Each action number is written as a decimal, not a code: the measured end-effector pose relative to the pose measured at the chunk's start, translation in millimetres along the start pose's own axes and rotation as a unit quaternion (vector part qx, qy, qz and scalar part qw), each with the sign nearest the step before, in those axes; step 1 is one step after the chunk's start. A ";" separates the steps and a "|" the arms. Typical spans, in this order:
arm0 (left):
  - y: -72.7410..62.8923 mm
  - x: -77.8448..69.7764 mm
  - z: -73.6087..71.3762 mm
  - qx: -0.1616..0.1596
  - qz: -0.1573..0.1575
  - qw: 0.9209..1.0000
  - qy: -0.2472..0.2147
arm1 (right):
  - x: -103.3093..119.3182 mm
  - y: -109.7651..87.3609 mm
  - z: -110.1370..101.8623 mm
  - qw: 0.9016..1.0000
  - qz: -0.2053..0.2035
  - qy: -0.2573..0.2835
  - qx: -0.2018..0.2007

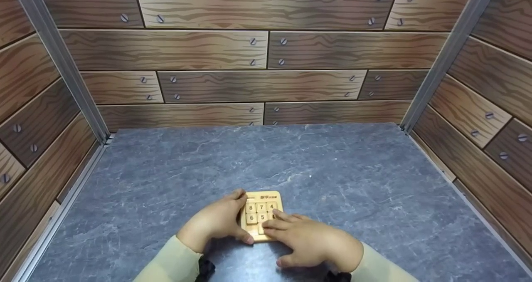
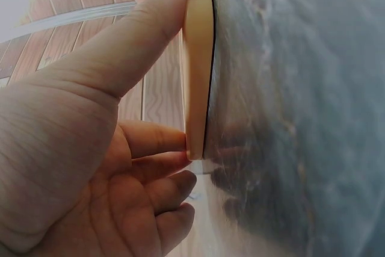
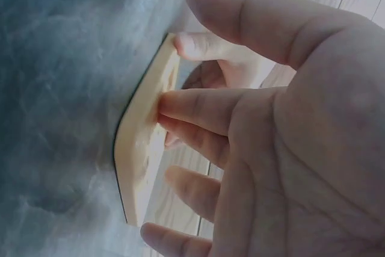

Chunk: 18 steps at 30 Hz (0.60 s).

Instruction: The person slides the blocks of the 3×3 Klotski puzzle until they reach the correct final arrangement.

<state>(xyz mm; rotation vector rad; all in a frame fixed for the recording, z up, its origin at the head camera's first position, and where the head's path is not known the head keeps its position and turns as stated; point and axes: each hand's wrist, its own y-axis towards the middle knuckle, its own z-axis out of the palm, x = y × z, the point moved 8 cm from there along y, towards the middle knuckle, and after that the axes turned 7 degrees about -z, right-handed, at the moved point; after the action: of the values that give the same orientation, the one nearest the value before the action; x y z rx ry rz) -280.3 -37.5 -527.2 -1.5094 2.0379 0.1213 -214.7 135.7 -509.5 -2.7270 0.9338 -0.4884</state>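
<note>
A yellow number slide puzzle lies flat near the front of the table. Tiles 8, 7, 4, 6 and 5 can be read; the right and lower ones are partly under fingers, and the lower left slot looks bare. My left hand grips the puzzle's left side, thumb at the near corner and fingers at the far one. In the left wrist view, thumb and fingers hold the frame's edge. My right hand reaches over from the right with extended fingers, their tips touching the lower tiles. Its thumb stands apart from the puzzle.
The blue-grey marbled tabletop stretches behind and to both sides of the puzzle. Wood-print panels enclose the back and sides. Metal rails run up the corners and along the table's side edges.
</note>
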 end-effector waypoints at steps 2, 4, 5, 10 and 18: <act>-0.4 0.5 -0.3 0.000 -0.001 1.000 -0.001 | -0.3 0.2 -0.8 1.000 0.003 -0.001 0.000; 0.0 0.6 -0.3 -0.001 -0.001 1.000 0.000 | -0.2 1.1 -1.6 1.000 0.003 0.000 -0.005; 0.4 0.4 -0.1 0.000 0.000 1.000 0.000 | -0.2 1.6 -2.4 1.000 0.001 -0.001 -0.011; 2.9 0.3 0.4 0.001 0.000 1.000 -0.005 | -0.8 7.6 -9.8 0.999 -0.015 -0.008 -0.051; 0.8 -1.6 -2.4 -0.005 0.003 1.000 -0.003 | -2.9 28.3 -16.4 0.995 -0.050 -0.025 -0.084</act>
<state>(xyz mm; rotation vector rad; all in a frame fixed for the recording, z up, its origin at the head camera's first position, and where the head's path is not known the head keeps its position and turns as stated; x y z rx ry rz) -281.7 -36.8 -524.6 -1.5079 2.0388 0.1386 -238.7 114.0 -503.8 -2.9348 0.8662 -0.3718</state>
